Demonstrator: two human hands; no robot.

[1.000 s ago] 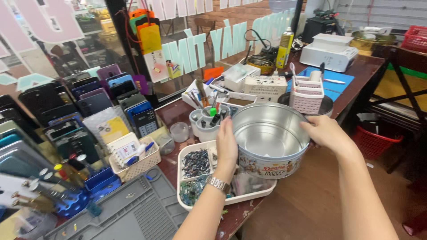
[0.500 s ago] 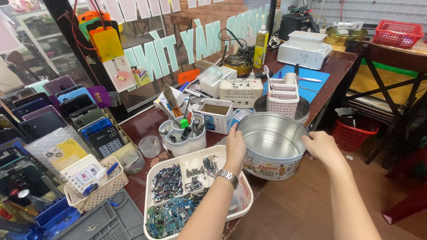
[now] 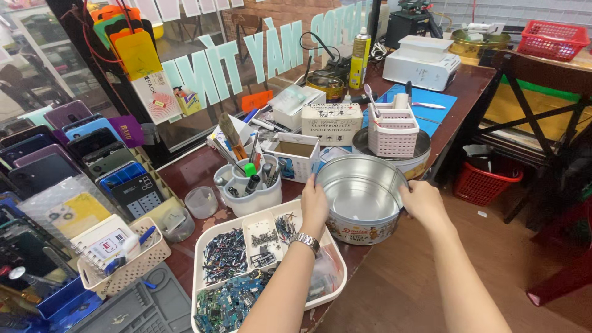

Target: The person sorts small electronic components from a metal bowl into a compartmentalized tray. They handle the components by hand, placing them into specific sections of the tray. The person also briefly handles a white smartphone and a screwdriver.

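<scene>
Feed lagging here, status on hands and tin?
Left hand and right hand grip opposite rims of empty round tin, at table edge. Parts tray touching its left side.

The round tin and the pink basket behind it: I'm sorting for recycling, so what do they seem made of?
The round tin held by the left hand and right hand looks like thin metal: shiny, mirror-like inside, printed outside. The pink basket looks like moulded plastic, matte, with a regular grid of holes.

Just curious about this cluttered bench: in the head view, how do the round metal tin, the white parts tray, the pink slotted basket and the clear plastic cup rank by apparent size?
Largest to smallest:
1. white parts tray
2. round metal tin
3. pink slotted basket, though it sits farther away
4. clear plastic cup
</scene>
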